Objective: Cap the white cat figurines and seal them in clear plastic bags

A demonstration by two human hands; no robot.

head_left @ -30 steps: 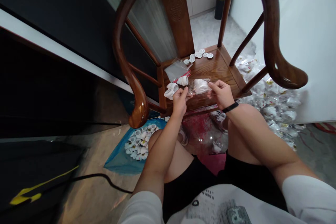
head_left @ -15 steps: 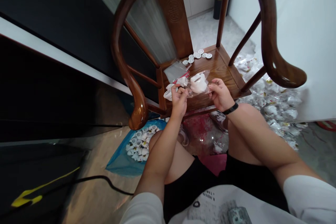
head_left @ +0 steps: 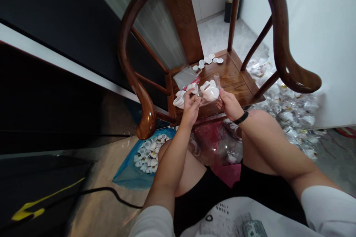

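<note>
A clear plastic bag (head_left: 210, 91) holding a white moulded fitting is stretched between my hands above a dark wooden chair seat (head_left: 232, 70). My right hand (head_left: 229, 105) pinches the bag's right edge. My left hand (head_left: 191, 109) pinches its left edge, close to loose white fittings (head_left: 180, 100) lying at the seat's front corner. Several small white discs (head_left: 207, 60) sit towards the chair's back. A grey plastic bag (head_left: 184, 77) lies flat on the seat, with a red-marked strip (head_left: 194, 80) beside it.
The curved chair arm (head_left: 143, 81) and its spindles surround the seat. Below, a blue plastic sheet (head_left: 139, 166) carries several white fittings. A heap of bagged items (head_left: 289, 107) lies right of the chair. A black cable (head_left: 111, 192) crosses the floor, and a dark cabinet (head_left: 55, 63) stands left.
The bag and its white fitting have risen from the seat and turned, showing a slot in the fitting. My right hand has moved closer to my left, and the view has shifted slightly.
</note>
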